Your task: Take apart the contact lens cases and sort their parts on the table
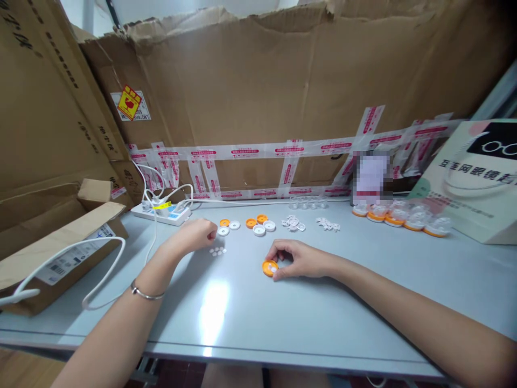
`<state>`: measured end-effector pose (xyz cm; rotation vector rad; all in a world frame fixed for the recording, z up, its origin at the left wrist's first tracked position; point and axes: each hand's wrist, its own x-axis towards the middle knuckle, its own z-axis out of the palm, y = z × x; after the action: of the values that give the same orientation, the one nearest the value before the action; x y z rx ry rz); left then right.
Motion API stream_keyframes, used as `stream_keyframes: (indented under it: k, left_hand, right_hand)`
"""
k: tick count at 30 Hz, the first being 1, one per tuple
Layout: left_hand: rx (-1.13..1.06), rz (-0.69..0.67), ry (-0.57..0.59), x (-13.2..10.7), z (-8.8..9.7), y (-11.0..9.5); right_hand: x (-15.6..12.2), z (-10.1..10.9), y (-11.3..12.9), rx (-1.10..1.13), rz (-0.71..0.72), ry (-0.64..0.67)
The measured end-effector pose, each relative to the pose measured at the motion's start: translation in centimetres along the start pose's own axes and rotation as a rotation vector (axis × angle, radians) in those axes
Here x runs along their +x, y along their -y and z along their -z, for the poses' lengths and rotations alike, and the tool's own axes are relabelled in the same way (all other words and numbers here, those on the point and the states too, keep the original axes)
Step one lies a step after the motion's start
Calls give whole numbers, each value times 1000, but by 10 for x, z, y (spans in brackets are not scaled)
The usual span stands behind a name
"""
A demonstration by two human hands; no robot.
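My right hand [297, 260] pinches the rim of a round orange cap [265, 272] low over the table. Something small and white lies inside that cap. My left hand [200, 234] is closed, its fingertips turned away, so whatever they hold is hidden. Just below it are several small white discs [218, 251]. Beside its knuckles lie an orange cap [224, 222] and two white caps [235, 225]. Farther right is a second cluster of orange caps [251, 222] and white caps [259, 230].
White openwork pieces [293, 223] lie in two piles behind my right hand. Clear domes [308, 202] line the back. Orange-based units with clear tops [416, 220] stand at right, near a paper bag [464, 183]. A power strip [161, 212] and open carton [60, 248] are left.
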<state>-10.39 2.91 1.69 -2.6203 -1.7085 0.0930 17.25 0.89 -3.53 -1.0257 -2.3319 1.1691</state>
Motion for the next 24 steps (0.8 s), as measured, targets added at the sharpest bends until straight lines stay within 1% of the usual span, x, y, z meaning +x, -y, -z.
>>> stream_keyframes:
  k: [3,7,12,15,17,19,21,23,24]
  left_hand:
    - [-8,-27,36,0,-4,-4]
    - [-54,-62,103,-2,0,-3]
    - [-95,-56,81,0,-3,2]
    - [-147,-89,142,0,-6,5]
    - [-152,-106,144,-2,-4,2]
    - [-132,-112,62,-4,-1,-9]
    - [-136,-157,-80,-6,1,-28]
    - [-208,-299,-204,-7,0,-51]
    - [-252,-391,-239,-7,-2,-62]
  right_hand:
    - [0,0,0,7,2,1]
    - [0,1,1,17,1,-3]
    - [-1,2,3,-9,-12,7]
    - [-1,3,3,-14,4,16]
    - [-1,3,3,-12,15,28]
    - [0,3,2,-16,28,35]
    - [1,3,1,-21,50,38]
    - [2,2,-2,-23,79,38]
    - [2,1,-3,-23,96,35]
